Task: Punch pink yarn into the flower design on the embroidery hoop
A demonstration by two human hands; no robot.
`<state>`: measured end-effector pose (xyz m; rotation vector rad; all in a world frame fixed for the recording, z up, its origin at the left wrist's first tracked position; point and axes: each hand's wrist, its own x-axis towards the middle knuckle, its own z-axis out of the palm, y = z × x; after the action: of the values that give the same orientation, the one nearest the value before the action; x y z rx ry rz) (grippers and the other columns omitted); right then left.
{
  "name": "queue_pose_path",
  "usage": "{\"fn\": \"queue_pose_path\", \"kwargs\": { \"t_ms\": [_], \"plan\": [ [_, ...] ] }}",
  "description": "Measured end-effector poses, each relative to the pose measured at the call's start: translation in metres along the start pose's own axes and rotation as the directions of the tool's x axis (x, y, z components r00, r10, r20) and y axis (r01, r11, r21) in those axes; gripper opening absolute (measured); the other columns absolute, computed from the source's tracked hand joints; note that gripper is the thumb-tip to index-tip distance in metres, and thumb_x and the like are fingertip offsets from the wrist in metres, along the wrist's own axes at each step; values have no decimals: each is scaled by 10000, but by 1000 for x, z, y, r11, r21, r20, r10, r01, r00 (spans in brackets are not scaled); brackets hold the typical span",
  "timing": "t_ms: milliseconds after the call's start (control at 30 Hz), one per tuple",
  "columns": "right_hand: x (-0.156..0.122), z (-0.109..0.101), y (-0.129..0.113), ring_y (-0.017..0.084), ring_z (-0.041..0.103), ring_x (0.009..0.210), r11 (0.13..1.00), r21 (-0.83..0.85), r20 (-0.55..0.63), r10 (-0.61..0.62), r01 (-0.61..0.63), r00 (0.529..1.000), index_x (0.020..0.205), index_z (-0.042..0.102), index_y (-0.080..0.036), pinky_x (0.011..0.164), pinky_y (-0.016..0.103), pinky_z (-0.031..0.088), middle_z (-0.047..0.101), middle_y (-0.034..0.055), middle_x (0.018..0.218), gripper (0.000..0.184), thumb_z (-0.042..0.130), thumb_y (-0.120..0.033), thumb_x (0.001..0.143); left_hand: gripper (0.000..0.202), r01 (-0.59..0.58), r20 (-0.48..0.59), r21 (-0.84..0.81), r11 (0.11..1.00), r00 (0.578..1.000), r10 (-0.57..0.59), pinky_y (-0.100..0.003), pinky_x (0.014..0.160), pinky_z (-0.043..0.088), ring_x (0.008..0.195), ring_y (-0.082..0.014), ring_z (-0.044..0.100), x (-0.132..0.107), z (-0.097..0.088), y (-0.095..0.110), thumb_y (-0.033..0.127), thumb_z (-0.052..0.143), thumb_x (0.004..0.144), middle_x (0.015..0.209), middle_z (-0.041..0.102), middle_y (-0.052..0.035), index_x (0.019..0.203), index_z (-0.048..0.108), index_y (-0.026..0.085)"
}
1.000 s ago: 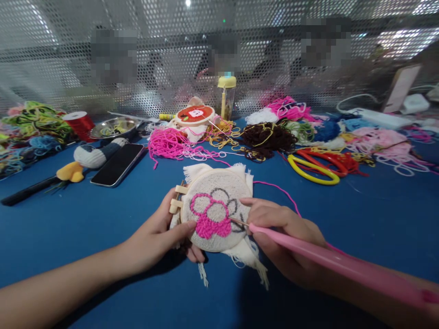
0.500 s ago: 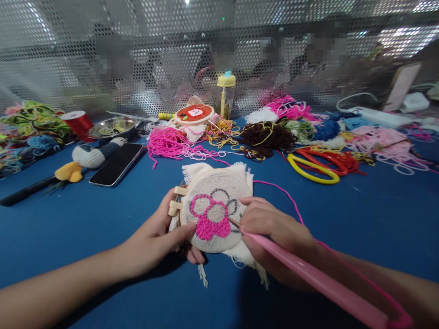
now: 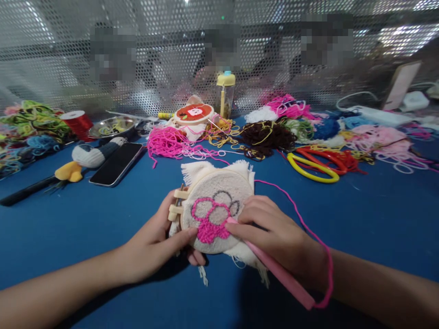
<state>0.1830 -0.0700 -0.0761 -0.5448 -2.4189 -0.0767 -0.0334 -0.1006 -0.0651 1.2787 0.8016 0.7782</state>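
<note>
A round embroidery hoop (image 3: 213, 192) with cream cloth rests low in the middle of the blue table (image 3: 103, 214). On the cloth is a paw shape, its lower part filled with pink loops and its upper toes outlined in grey. My left hand (image 3: 161, 240) grips the hoop's left rim by the wooden clamp, thumb on the front. My right hand (image 3: 274, 233) is closed round a pink punch needle (image 3: 281, 276), whose tip sits in the pink patch. Pink yarn (image 3: 298, 214) loops from the needle's end round my wrist and runs back across the table.
A black phone (image 3: 116, 164), a stuffed toy (image 3: 85, 157), a red spool (image 3: 77, 121) and a metal dish (image 3: 111, 127) lie at the left. Heaps of coloured yarn, a second hoop (image 3: 194, 114), a yellow-capped bottle (image 3: 225, 93) and yellow and red rings (image 3: 313, 167) fill the back. Other people sit behind a perforated screen.
My right hand has slid left and pushed the needle down into the pink patch; the pink handle now stands steeper and shorter in view. The hoop tilted slightly.
</note>
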Motion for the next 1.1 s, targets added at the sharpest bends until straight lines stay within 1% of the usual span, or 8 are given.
{"fn": "queue_pose_path", "kwargs": {
  "t_ms": [67, 167, 233, 333, 533, 733, 900, 1100],
  "plan": [
    [-1, -1, 3, 108, 458, 643, 995, 100, -36, -21, 25, 999, 791, 536, -145, 748, 330, 404, 526, 3, 637, 61, 499, -194, 791, 454, 1, 1, -16, 1000, 1000, -1, -270, 560, 516, 589, -144, 620, 1, -1, -1, 223, 423, 837, 673, 605, 1, 1160, 104, 245],
    [-2, -6, 5, 105, 479, 615, 955, 295, -110, 25, 9, 994, 779, 490, -153, 758, 350, 429, 508, -2, 622, 110, 482, -261, 801, 483, 12, -6, -25, 1000, 1000, -12, -260, 553, 510, 586, -145, 621, 3, -2, -1, 210, 422, 838, 668, 630, -19, 1178, 80, 230],
    [-1, -10, 3, 105, 497, 611, 933, 361, -132, 51, 0, 990, 797, 475, -152, 768, 369, 442, 515, 2, 622, 120, 460, -270, 812, 475, 18, -11, -32, 999, 1000, -18, -248, 551, 507, 580, -138, 620, 3, -2, 0, 208, 423, 838, 674, 640, -30, 1176, 89, 221],
    [1, -14, 0, 109, 521, 622, 930, 367, -153, 63, -2, 986, 830, 462, -145, 796, 392, 452, 535, 13, 635, 99, 445, -242, 817, 456, 26, -13, -37, 999, 1000, -26, -238, 549, 505, 578, -134, 619, 3, -2, 1, 208, 421, 839, 668, 644, -34, 1167, 105, 210],
    [-1, -14, -1, 119, 550, 712, 944, 330, -183, 91, -26, 979, 883, 469, -157, 837, 362, 465, 558, 24, 699, 84, 444, -168, 804, 465, 21, -17, -53, 998, 1000, -22, -233, 537, 506, 572, -139, 620, 4, -1, 0, 209, 429, 835, 668, 645, -35, 1173, 110, 204],
    [-3, -13, -1, 125, 552, 732, 922, 385, -187, 109, -29, 976, 878, 473, -139, 857, 378, 456, 548, 27, 704, 116, 477, -107, 766, 475, 37, -19, -68, 997, 999, -39, -245, 543, 507, 576, -151, 622, 4, -2, 0, 225, 440, 828, 672, 639, -31, 1184, 126, 206],
    [-4, -13, -3, 129, 555, 753, 914, 402, -197, 151, -60, 969, 872, 472, -140, 848, 371, 464, 540, 25, 711, 121, 476, -95, 759, 480, 26, -10, -62, 998, 1000, -27, -245, 550, 505, 584, -146, 622, 4, -2, 0, 219, 425, 837, 675, 637, -29, 1185, 95, 215],
    [-2, -11, -2, 121, 539, 732, 937, 345, -202, 124, -47, 972, 861, 474, -149, 830, 352, 462, 546, 19, 702, 106, 476, -107, 763, 429, 31, -15, -49, 998, 999, -32, -238, 550, 506, 578, -139, 618, 3, -2, 0, 214, 425, 837, 671, 636, -28, 1154, 135, 207]
  ]
}}
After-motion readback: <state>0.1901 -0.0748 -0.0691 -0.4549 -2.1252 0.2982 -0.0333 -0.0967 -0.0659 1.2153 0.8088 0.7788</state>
